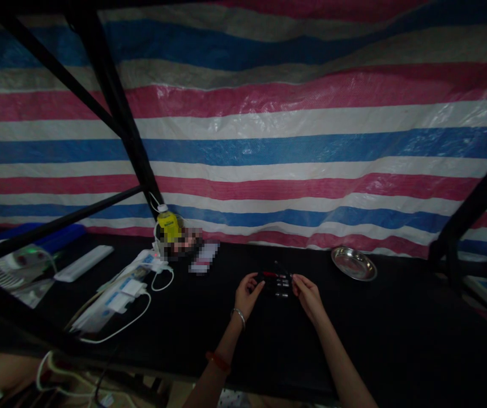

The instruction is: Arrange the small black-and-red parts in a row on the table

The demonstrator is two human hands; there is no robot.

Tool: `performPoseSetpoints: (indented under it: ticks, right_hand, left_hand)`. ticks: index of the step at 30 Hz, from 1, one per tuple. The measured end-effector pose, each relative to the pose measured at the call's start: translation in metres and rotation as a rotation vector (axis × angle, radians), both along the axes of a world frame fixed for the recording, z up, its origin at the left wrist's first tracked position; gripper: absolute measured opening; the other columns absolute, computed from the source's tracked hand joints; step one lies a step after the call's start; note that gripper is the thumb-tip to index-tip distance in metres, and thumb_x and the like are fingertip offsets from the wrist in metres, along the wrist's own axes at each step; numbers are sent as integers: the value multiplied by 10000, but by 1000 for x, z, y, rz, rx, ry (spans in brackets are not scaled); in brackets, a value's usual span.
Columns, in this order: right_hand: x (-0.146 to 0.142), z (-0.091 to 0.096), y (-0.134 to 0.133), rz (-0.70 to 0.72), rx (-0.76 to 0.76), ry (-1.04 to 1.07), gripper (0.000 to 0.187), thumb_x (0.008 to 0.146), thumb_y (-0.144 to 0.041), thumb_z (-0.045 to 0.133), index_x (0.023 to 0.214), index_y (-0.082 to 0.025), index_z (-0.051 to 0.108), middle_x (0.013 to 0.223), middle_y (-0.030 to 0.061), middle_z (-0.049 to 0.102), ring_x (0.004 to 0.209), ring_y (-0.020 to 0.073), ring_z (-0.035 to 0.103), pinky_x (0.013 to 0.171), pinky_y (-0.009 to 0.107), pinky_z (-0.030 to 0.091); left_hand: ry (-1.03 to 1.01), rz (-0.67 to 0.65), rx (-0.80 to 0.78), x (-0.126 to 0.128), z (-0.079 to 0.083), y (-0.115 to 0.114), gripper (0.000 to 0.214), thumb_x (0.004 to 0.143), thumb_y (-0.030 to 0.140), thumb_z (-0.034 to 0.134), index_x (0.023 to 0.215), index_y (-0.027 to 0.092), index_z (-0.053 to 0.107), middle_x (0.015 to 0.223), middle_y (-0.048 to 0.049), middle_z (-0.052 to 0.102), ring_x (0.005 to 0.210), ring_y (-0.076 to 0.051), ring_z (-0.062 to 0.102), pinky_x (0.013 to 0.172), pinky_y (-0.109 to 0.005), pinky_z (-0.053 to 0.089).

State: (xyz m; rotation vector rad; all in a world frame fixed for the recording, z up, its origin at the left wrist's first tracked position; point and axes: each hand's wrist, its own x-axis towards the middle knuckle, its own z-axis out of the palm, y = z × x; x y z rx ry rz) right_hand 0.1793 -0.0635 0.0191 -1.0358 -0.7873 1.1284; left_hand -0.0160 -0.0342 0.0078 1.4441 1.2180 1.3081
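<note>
Where the striped tarp hangs as a backdrop, we list from largest down.

Table: black, wide, dimly lit, crossed at left by black frame bars.

Dish: shallow metal, right of centre, well apart from our hands.

Bottle: yellow, capped, upright at the back left, beside white cables and flat packets.

Case: small, dark, low, lying flat on the table mid-frame, with a red mark and a few pale small parts on top. We judge it light and rigid, its loose parts likely to roll or scatter if tipped; best taken by the two short ends and kept level.

Left hand: fingers curled against the case's left end, bracelet at the wrist.

Right hand: fingertips pinched at the case's right edge; whether they nip something thin we cannot tell.
</note>
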Motion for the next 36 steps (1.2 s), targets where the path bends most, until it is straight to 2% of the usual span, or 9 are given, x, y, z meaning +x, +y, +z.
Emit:
performPoseSetpoints:
  ticks: [4, 8, 18, 24, 28, 30, 36]
  right_hand:
    - [5, 4, 0, 112, -54, 391, 269, 627, -382, 744, 701, -171, 593, 623, -38, 514, 439, 38, 361, 384, 175, 315]
    - [8, 8, -2, 196, -83, 530, 261, 648, -359, 742, 717, -163, 584, 610, -54, 492, 393, 8, 276, 315, 132, 248]
    - [3, 11, -6, 276, -219, 450, 344, 635, -439, 739, 754, -157, 582, 509, -86, 454, 310, -20, 226, 256, 116, 142]
    - [1, 14, -8, 301, -226, 467, 387, 643, -482, 721, 780, -150, 576, 463, -110, 388, 296, -19, 209, 262, 115, 114]
    - [-1, 13, -8, 304, -220, 407, 397, 645, -484, 717, 788, -141, 577, 472, -99, 415, 305, -18, 226, 271, 118, 119]
    - [-2, 13, -8, 302, -214, 358, 402, 637, -495, 717, 768, -142, 575, 468, -93, 426, 308, -16, 227, 274, 126, 116]
    - [-5, 10, -8, 297, -210, 220, 408, 579, -482, 756, 687, -159, 533, 471, -80, 460, 312, -13, 255, 293, 143, 90]
  left_hand:
    - [7, -23, 5, 0, 2, -2, 412, 684, 428, 659, 1004, 173, 610, 723, 17, 535, 596, -88, 488, 588, -226, 432]
    - [3, -20, -1, -1, 4, -2, 407, 673, 428, 669, 987, 173, 622, 728, 16, 540, 597, -87, 489, 591, -225, 431]
    - [-78, -23, -29, 3, 9, -4, 425, 615, 447, 704, 934, 170, 652, 667, 28, 550, 564, -79, 478, 565, -213, 402]
    - [-196, 8, -73, 2, 22, -9, 404, 622, 494, 682, 830, 148, 658, 632, 2, 594, 583, -104, 534, 566, -223, 425]
    - [-232, 27, -84, 5, 32, -12, 390, 650, 508, 654, 795, 146, 649, 626, -10, 616, 604, -125, 564, 578, -236, 441]
    - [-229, -5, -83, 10, 38, -14, 385, 666, 504, 641, 808, 146, 641, 651, -15, 621, 633, -129, 570, 579, -231, 438]
    - [-188, -226, -41, 32, 59, -15, 434, 691, 464, 646, 1004, 167, 595, 734, 1, 587, 625, -97, 535, 571, -210, 428]
